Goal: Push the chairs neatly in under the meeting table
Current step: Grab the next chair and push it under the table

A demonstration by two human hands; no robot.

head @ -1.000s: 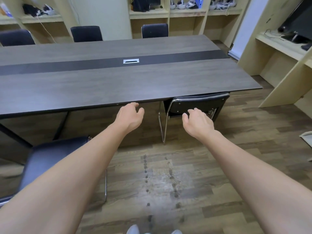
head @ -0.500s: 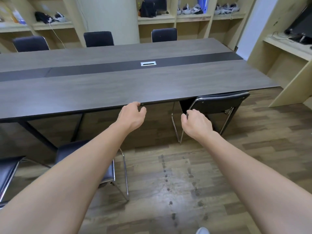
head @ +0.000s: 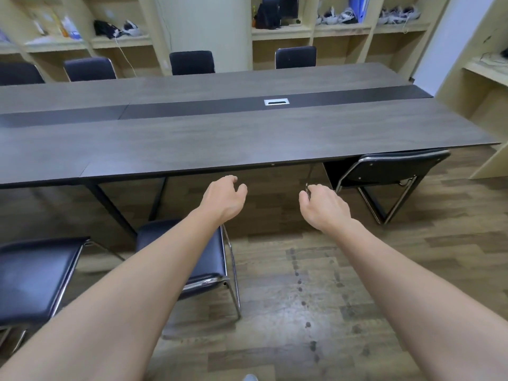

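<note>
Head view shows us our two bare forearms stretched forward over a wood-plank floor [head: 343, 312] toward a long meeting table [head: 220, 144]. Our left hand [head: 224, 198] hangs just below the near table edge with fingers loosely curled and holding nothing; our right hand [head: 323, 206] sits beside it, well apart, fingers also loosely curled and empty. The table has a grey wood-grain top split lengthwise by a darker strip, and a small silver cable port [head: 276, 102] is set into that strip. Its legs are dark metal. The chairs share black padded seats and backs on chrome tube frames. To our right, the pushed-in chair [head: 390, 171] has its seat under the tabletop and its backrest close against the table edge. To our left, the nearer chair [head: 209, 259] stands out from the table, partly hidden by our left forearm, with only the front of its seat reaching under the edge. The far-left chair [head: 35, 276] stands farther out still, cut off by the frame edge. Across the table, the far chairs [head: 192, 62] show only their backrests above the far edge. Behind them, light wooden shelves [head: 310, 31] hold tangled gear and cables, too small to identify. We can read no writing, brand or label anywhere.
</note>
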